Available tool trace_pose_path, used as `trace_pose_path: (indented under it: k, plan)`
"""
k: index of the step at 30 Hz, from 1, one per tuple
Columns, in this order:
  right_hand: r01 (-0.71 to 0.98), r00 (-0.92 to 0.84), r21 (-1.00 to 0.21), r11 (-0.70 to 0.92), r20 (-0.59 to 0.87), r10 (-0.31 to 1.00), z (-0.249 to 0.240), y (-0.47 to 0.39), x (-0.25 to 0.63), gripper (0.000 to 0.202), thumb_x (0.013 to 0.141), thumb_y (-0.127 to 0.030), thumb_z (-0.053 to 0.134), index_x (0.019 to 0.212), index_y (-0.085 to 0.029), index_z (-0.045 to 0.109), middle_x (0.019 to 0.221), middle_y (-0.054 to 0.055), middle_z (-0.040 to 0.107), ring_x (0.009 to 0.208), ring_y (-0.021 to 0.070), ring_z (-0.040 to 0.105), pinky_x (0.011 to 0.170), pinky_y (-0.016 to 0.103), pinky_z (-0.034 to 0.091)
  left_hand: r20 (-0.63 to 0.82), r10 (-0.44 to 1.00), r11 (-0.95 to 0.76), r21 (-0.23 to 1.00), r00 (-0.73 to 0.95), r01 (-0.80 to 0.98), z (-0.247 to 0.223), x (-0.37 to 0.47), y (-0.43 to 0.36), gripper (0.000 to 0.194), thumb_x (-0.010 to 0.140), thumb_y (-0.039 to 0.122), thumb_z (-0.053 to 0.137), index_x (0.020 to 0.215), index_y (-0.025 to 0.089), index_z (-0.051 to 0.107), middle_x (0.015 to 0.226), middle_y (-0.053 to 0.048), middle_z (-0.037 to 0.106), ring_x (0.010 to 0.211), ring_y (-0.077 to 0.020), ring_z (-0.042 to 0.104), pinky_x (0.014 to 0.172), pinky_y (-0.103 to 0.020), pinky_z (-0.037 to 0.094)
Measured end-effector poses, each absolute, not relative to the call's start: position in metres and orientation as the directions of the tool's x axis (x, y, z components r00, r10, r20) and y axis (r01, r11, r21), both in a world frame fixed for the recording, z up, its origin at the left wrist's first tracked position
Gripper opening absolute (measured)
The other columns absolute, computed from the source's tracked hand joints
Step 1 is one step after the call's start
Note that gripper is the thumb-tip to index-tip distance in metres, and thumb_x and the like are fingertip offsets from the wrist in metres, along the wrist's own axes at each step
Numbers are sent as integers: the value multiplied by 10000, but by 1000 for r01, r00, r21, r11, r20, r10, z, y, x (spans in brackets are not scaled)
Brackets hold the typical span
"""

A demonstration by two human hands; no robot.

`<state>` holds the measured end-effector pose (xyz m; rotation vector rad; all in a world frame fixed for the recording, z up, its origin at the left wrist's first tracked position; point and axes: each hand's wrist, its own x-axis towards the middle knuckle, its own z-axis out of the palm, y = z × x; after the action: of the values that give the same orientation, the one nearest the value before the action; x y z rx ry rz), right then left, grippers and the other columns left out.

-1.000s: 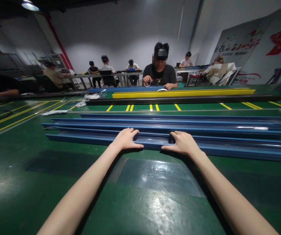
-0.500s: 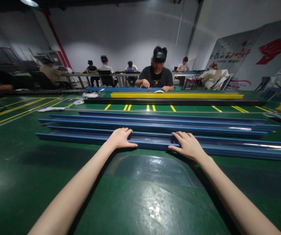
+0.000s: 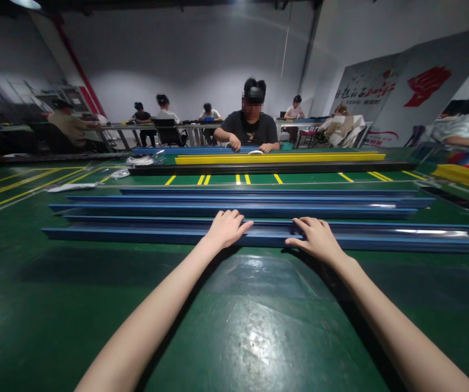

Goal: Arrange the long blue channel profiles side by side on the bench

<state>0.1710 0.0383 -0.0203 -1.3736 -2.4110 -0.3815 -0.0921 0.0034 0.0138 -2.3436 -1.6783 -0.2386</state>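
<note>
A seated person works behind a yellow strip across the green table.

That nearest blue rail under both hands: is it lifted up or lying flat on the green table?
Lying flat. The nearest blue rail rests along the green table, with the left hand and right hand laid over it.

Left hand: shifted right along the nearest long blue plastic channel strip, now closer to the right hand. Strip: left end slid further left across the green table.
</note>
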Motion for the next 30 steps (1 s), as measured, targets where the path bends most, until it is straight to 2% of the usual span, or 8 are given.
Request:
trace_pose_path:
  k: [3,7,11,15,20,25,30]
  plan:
    - [865,-480,60,499,389,786,-16,31,158,695,736,-687,392,1173,-163,524,1090,126,580,990,253,510,853,368,325,281,901,-325,-69,330,943,10,-54,10,497,920,437,180,972,168,596,1024,-85,598,933,-207,547,797,-342,375]
    - [871,-480,92,482,360,800,-11,22,140,706,740,-695,362,1164,-155,526,1079,141,576,975,265,505,845,376,323,255,933,-263,-3,255,965,6,-27,17,458,928,348,181,1012,151,586,1019,-104,606,913,-213,578,784,-353,410]
    - [860,-505,119,497,343,792,-11,18,133,707,773,-671,322,1198,-135,500,1094,155,572,1015,276,484,867,387,308,214,951,-233,15,224,972,5,-29,18,470,915,307,189,925,139,628,915,-114,648,877,-222,612,746,-334,441]
    - [847,-517,84,525,364,775,-12,17,139,645,825,-610,288,1262,-162,446,1198,130,535,1096,249,449,910,391,293,224,960,-183,38,170,982,7,-44,15,479,902,320,204,887,145,650,899,-118,664,864,-223,626,730,-317,450]
    - [861,-488,73,504,401,775,-16,14,162,592,864,-543,259,1256,-143,452,1273,119,491,1169,216,416,960,370,272,229,967,-115,11,110,993,9,-73,10,477,888,329,212,858,172,662,891,-97,674,846,-217,630,705,-305,454]
    - [880,-455,107,462,463,760,-25,12,180,585,867,-522,271,1288,-142,413,1318,115,453,1233,227,358,993,400,247,225,973,-48,-24,52,999,10,-112,2,459,872,330,224,838,195,661,884,-79,680,831,-215,631,677,-292,449]
    - [893,-438,117,434,436,786,-27,17,174,654,840,-581,268,1258,-108,440,1240,146,512,1160,256,431,971,404,286,218,975,-37,-65,51,997,12,-142,-5,432,869,306,233,823,201,650,864,-71,681,821,-215,631,657,-286,437]
